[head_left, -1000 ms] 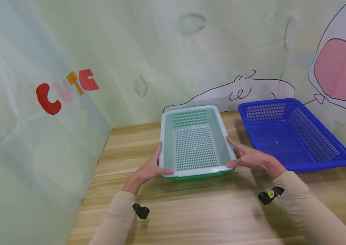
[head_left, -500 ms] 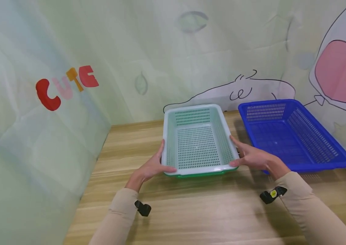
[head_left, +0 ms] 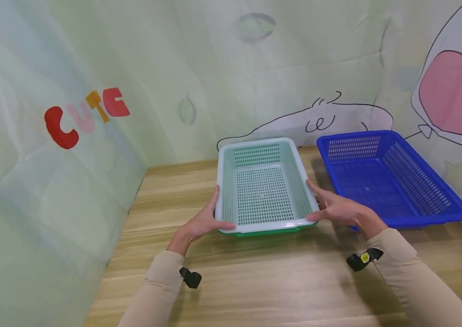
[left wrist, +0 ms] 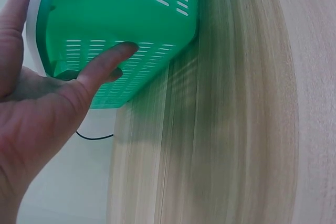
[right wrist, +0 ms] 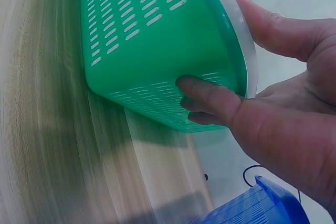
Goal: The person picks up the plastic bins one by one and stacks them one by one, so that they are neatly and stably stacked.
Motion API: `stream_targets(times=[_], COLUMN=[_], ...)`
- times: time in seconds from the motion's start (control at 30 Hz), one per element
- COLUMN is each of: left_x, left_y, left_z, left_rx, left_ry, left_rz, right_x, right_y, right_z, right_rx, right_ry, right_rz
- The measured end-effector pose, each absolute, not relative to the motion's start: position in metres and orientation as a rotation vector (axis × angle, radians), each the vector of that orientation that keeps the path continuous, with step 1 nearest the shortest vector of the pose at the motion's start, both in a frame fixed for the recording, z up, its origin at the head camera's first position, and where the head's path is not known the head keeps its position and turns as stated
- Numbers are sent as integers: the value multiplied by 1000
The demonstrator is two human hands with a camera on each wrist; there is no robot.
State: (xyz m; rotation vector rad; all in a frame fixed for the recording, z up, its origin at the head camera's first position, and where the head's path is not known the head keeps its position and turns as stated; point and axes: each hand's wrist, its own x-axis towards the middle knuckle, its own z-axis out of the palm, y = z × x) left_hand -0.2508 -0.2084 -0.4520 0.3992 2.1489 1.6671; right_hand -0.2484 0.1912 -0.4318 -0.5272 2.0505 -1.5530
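A green perforated basket [head_left: 260,141] with a white rim sits at the table's middle, gripped at its near corners by both hands. My left hand [head_left: 205,221] has its thumb over the rim and its fingers [left wrist: 107,61] against the green side wall [left wrist: 131,19]. My right hand [head_left: 336,210] holds the opposite corner the same way, with fingers [right wrist: 210,95] pressed on the basket's outer wall [right wrist: 152,40]. Nothing lies in the basket. In the wrist views its bottom appears just above the wood, casting a shadow.
A blue perforated basket [head_left: 427,181] holding nothing stands right of the green one, close to my right hand, and its corner [right wrist: 257,205] shows in the right wrist view. The wooden table [head_left: 255,281] is enclosed by pale printed sheets at the left, back and right.
The green basket and both hands have shifted slightly to the right and away from me over the last second. The grip is the same, and the blue basket has not moved.
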Motion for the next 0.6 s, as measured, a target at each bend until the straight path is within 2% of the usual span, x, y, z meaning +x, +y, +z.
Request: stream_targets(times=[0.6], left_x=[-250], left_y=[-208], left_z=[-447], left_rx=[419], left_ry=[2172], left_rz=[1645], right_x=[-247], right_y=[191], right_z=[-433], right_rx=[-534], right_ry=[2055], right_rz=[-1609])
